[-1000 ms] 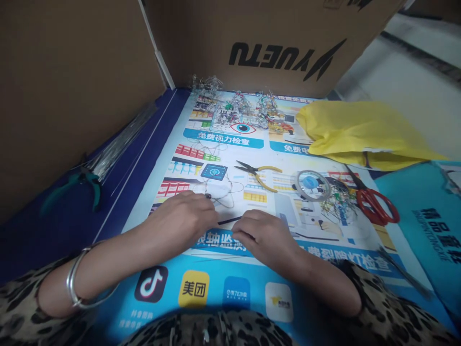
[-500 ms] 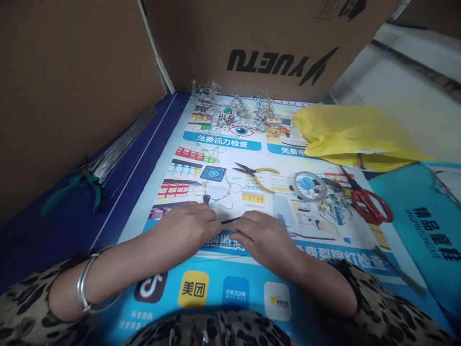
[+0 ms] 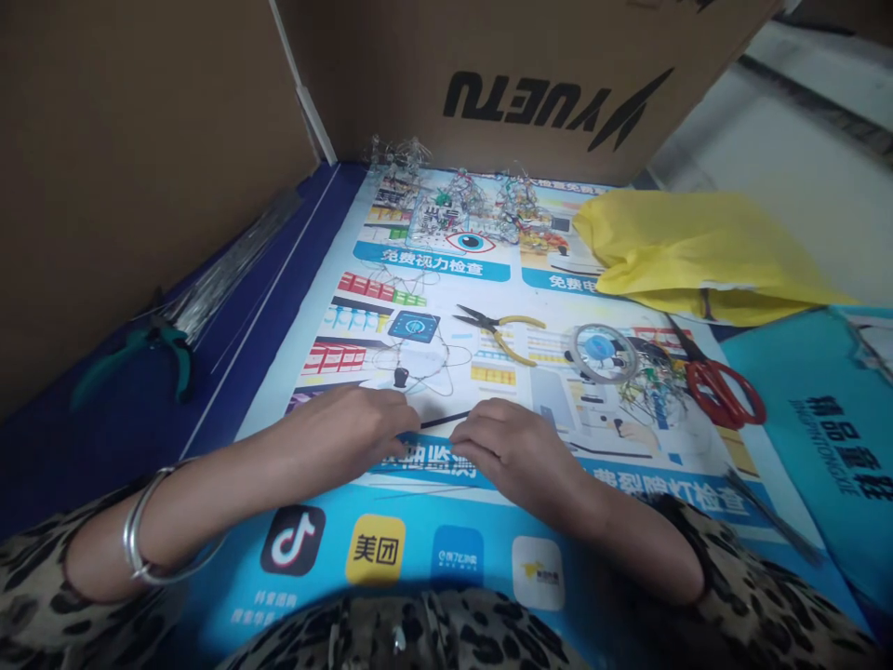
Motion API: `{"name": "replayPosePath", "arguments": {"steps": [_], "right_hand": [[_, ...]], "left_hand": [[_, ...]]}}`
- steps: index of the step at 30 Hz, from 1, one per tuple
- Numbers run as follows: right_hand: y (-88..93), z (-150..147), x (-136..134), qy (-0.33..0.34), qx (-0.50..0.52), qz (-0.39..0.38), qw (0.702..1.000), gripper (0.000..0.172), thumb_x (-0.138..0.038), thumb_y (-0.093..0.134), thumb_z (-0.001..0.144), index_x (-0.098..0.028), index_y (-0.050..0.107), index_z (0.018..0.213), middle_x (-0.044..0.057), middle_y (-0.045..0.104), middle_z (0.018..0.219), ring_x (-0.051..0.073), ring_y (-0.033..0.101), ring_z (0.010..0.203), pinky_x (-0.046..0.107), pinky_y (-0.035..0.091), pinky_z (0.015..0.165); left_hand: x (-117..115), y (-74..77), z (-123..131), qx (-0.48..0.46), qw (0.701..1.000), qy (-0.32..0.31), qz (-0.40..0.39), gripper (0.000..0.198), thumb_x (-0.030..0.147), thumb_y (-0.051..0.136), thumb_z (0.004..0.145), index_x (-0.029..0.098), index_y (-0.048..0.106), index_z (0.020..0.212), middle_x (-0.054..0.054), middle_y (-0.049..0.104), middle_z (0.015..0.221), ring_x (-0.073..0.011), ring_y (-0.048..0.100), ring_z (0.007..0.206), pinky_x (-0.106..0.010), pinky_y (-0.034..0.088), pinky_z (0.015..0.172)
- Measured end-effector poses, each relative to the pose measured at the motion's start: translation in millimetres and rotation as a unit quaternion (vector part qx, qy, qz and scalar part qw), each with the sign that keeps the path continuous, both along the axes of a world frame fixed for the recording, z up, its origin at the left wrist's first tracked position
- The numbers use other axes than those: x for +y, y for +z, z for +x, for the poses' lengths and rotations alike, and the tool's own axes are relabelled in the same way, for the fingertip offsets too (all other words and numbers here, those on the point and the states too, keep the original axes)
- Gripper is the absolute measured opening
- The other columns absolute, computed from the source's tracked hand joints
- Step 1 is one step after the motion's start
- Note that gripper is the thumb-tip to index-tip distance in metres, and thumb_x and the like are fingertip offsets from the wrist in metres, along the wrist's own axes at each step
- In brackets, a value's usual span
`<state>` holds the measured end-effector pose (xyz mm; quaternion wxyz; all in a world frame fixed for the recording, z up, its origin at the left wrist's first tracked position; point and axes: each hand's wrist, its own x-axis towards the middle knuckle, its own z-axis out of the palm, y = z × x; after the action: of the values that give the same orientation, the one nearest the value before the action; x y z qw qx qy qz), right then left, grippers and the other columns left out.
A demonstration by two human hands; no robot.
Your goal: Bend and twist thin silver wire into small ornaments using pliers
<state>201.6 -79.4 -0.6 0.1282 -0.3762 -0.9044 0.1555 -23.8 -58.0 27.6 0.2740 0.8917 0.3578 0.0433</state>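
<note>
My left hand (image 3: 366,423) is over the printed sheet, its fingers bent and pressed together at the tips. Across a small gap, my right hand (image 3: 513,451) is closed in a similar pinch. Whatever either one holds is too thin or too hidden to make out. Just beyond my left hand lie loops of fine wire (image 3: 447,358). A pair of pliers with yellow handles (image 3: 499,330) rests farther out, jaws apart. Right of it are a clear round spool (image 3: 601,354) and a tangle of beaded wire (image 3: 656,381).
Teal-handled cutters (image 3: 136,358) and a bundle of straight wires (image 3: 230,265) lie at the left. Beaded wire pieces (image 3: 516,205) stand at the back by a cardboard wall (image 3: 391,84). Red-handled scissors (image 3: 722,386), a yellow bag (image 3: 698,247) and a teal bag (image 3: 788,400) are at the right.
My left hand has moved a little to the left, so the gap between my hands is wider. My right hand has hardly moved. The view has shifted slightly.
</note>
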Motion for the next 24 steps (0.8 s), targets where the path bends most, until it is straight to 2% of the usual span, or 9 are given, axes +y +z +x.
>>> {"name": "replayPosePath", "arguments": {"steps": [11,19,24], "right_hand": [[2.7,2,-1,-0.010,0.012,-0.045,0.999,0.021,-0.031,0.052,0.087,-0.018,0.067,0.080,0.003,0.063,0.075,0.014,0.056,0.076,0.026,0.042,0.071],[4.5,4,-2,0.012,-0.035,-0.064,0.997,0.019,-0.025,0.049,0.088,-0.018,0.065,0.079,0.003,0.061,0.075,0.015,0.054,0.076,0.028,0.040,0.069],[8.7,5,-1,-0.009,-0.031,-0.066,0.997,0.014,-0.025,0.054,0.085,-0.017,0.061,0.075,0.002,0.059,0.075,0.014,0.052,0.073,0.026,0.039,0.066]], "left_hand": [[-1,9.5,-3,0.023,1.000,-0.001,-0.016,0.021,0.019,0.049,0.082,0.025,0.062,0.097,-0.001,0.064,0.086,-0.0166,0.060,0.078,-0.025,0.041,0.068],[0,12.6,-8,0.024,0.999,-0.020,-0.036,0.019,0.015,0.049,0.081,0.024,0.060,0.094,-0.001,0.061,0.088,-0.0162,0.059,0.080,-0.024,0.040,0.068],[4,18.9,-9,0.032,0.996,-0.031,-0.076,0.015,0.014,0.051,0.082,0.024,0.057,0.091,0.002,0.059,0.091,-0.0144,0.056,0.082,-0.022,0.038,0.068]]}}
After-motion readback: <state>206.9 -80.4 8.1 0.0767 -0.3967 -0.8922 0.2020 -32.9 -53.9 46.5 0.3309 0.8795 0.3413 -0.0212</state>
